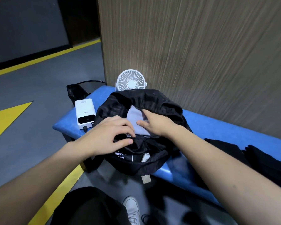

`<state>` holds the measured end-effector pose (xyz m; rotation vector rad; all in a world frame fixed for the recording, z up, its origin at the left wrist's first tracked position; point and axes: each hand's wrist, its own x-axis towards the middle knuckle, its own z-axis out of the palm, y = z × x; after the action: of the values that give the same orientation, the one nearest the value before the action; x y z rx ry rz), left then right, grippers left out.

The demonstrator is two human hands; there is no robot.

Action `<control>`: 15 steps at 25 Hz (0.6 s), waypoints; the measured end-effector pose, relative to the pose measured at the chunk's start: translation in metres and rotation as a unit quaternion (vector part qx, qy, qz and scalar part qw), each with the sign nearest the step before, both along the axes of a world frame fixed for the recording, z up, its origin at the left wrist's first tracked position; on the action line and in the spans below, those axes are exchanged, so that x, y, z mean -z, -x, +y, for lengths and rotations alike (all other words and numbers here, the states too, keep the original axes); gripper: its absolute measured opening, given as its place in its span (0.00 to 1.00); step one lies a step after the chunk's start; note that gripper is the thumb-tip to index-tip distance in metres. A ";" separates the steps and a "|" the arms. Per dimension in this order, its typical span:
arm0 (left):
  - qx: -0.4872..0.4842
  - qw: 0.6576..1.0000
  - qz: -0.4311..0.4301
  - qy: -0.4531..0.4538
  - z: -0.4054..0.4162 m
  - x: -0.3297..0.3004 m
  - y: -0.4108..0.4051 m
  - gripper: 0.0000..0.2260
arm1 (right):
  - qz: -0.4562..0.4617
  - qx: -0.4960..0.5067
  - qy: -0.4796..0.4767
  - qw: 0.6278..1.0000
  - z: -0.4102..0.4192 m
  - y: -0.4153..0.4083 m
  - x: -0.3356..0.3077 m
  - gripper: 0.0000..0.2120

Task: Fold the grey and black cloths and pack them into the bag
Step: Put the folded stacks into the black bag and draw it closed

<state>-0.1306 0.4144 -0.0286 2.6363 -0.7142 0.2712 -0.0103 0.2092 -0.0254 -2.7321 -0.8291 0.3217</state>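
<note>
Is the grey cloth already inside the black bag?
Partly in: the folded grey cloth sits in the bag mouth, right hand pressing it.

Bare forearms, no sleeves visible; black trousers (91, 207), apparently; white lace-up shoe (133, 210) below.

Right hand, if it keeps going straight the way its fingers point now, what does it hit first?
Most likely the black bag: the right hand lies on the grey cloth with fingertips already under the bag's upper flap, though depth is hard to judge.
</note>
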 end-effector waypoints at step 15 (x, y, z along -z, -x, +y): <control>-0.005 0.998 -0.060 0.000 -0.120 -0.030 0.010 0.15 | -0.122 -0.022 -0.020 0.992 -0.181 0.106 -0.047 0.22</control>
<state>-0.1407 0.2945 0.0010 2.6426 -0.7381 0.4348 -0.1167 0.0278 0.0217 -2.7549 -0.9479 -0.0215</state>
